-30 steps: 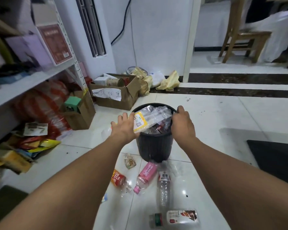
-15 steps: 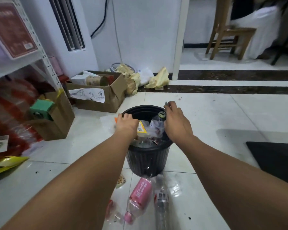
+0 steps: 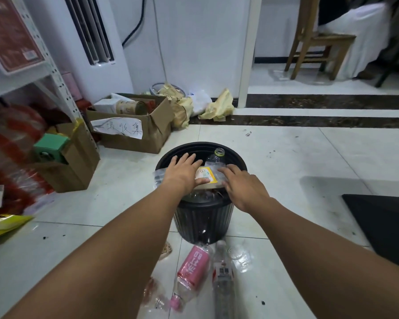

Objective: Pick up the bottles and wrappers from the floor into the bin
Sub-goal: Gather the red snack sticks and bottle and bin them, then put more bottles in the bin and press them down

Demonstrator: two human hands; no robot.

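Observation:
A black ribbed bin (image 3: 203,222) stands on the white tile floor, filled to the rim with clear plastic. A clear wrapper with a yellow label (image 3: 205,175) lies on top, and an uncapped clear bottle (image 3: 217,156) sticks up at the far side. My left hand (image 3: 182,173) lies flat, fingers spread, on the wrapper's left part. My right hand (image 3: 242,185) rests open on its right part. In front of the bin lie a pink-labelled bottle (image 3: 190,270), a clear bottle with a red-and-white label (image 3: 222,279), a crumpled clear bottle (image 3: 154,295) and a small wrapper (image 3: 166,250).
Cardboard boxes (image 3: 134,132) (image 3: 72,162) and a white shelf (image 3: 55,72) crowd the left. Yellow crumpled paper (image 3: 219,107) lies by the wall. A black mat (image 3: 382,224) is at the right. A wooden chair (image 3: 318,40) stands beyond the doorway.
Both hands went from holding the wrapper over the bin to lying flat on it. The wrapper has sunk into the bin and the view has dipped closer.

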